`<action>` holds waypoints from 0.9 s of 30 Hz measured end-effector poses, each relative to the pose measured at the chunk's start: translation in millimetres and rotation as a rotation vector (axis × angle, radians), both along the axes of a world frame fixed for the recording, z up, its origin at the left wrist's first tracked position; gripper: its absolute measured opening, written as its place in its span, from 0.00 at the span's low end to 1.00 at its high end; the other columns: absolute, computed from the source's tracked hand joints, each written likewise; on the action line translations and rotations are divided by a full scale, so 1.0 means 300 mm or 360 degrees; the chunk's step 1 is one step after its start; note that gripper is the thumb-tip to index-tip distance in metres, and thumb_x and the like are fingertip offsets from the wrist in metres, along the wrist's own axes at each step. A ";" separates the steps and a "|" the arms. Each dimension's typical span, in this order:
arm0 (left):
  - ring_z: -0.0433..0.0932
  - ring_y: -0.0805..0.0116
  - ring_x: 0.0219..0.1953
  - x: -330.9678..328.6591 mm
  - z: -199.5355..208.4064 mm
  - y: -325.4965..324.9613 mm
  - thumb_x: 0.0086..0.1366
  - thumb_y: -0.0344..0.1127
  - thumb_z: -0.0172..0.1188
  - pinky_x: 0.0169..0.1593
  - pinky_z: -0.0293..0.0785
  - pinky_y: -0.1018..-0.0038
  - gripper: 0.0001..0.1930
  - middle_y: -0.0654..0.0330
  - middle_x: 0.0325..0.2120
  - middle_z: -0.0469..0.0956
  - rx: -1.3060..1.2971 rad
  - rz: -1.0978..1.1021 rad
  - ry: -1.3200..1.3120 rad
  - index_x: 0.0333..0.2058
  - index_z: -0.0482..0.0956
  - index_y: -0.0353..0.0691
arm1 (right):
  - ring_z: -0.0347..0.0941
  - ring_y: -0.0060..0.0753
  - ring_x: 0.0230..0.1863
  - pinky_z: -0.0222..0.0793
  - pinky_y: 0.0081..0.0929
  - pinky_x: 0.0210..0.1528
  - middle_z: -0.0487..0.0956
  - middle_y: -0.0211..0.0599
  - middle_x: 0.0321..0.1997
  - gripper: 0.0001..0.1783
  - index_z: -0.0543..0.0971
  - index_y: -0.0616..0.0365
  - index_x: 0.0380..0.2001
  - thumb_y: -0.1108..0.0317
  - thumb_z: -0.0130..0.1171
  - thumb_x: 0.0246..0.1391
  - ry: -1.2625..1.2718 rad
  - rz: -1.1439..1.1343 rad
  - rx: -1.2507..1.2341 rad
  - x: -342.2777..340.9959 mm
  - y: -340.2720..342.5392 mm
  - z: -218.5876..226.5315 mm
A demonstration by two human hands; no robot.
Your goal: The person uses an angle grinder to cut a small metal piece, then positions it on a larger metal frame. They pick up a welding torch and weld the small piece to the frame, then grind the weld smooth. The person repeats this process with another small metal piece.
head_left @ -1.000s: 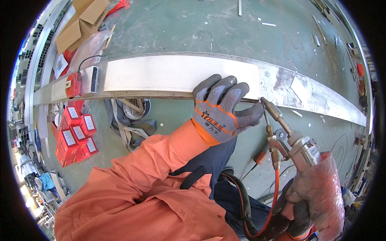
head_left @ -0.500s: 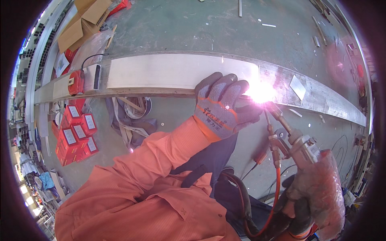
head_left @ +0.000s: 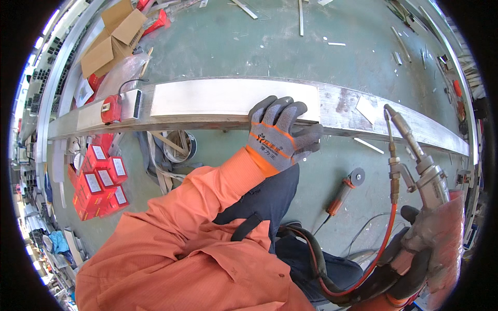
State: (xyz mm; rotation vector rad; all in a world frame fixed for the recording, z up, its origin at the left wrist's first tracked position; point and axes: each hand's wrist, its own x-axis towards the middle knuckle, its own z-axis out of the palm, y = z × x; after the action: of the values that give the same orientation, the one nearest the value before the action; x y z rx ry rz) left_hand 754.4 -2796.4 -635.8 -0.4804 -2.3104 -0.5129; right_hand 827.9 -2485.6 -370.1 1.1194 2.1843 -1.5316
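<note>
My left hand [head_left: 277, 132], in a grey and orange glove, lies over the near edge of a pale flat-topped metal bar [head_left: 207, 97], fingers bent on its top and thumb to the right. That bar rests along a long grey metal beam [head_left: 342, 101]. On the right, my gloved right hand [head_left: 410, 249] is closed around a welding torch [head_left: 430, 181], partly hidden by clear plastic wrap. The torch nozzle and a thin side tube point up near the beam, apart from it, with no arc glowing. A small pale plate [head_left: 367, 110] lies on the beam.
A red tape measure [head_left: 111, 109] sits at the beam's left. Below are red boxes [head_left: 98, 181] and a bucket [head_left: 181, 147]. An angle grinder [head_left: 345, 191] lies on the floor near the torch's hose [head_left: 384, 254]. An open cardboard box [head_left: 111, 39] stands far left.
The bright welding glare at the bar's right end has gone out. My right hand has drawn the torch right, away from the joint. My left hand stays on the bar.
</note>
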 end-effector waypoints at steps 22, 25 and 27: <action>0.86 0.45 0.52 -0.165 0.423 -0.323 0.74 0.55 0.60 0.59 0.80 0.53 0.27 0.50 0.51 0.86 -0.0490 -0.0309 -0.1578 0.68 0.77 0.60 | 0.83 0.37 0.39 0.82 0.31 0.40 0.81 0.53 0.50 0.52 0.66 0.66 0.70 0.30 0.62 0.62 0.0245 0.0043 0.0082 0.108 0.061 0.049; 0.80 0.45 0.61 -0.222 0.340 -0.304 0.74 0.52 0.59 0.62 0.78 0.52 0.27 0.51 0.61 0.80 -0.0733 -0.0056 -0.1614 0.70 0.76 0.61 | 0.83 0.37 0.38 0.81 0.30 0.39 0.81 0.52 0.49 0.47 0.67 0.66 0.68 0.35 0.62 0.63 0.0207 0.0124 0.0034 0.093 0.028 0.052; 0.76 0.45 0.65 -0.224 0.310 -0.298 0.73 0.53 0.60 0.64 0.75 0.51 0.29 0.51 0.64 0.77 -0.0833 -0.0003 -0.1461 0.70 0.75 0.62 | 0.82 0.36 0.37 0.81 0.30 0.38 0.82 0.51 0.48 0.44 0.68 0.66 0.67 0.38 0.62 0.64 0.0163 0.0162 0.0017 0.083 0.004 0.049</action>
State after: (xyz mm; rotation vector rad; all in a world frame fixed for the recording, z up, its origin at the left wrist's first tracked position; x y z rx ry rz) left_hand 687.1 -2885.7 -542.9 -0.5605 -3.3571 -0.1033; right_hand 852.9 -2484.3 -355.6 0.9365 2.2803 -1.5675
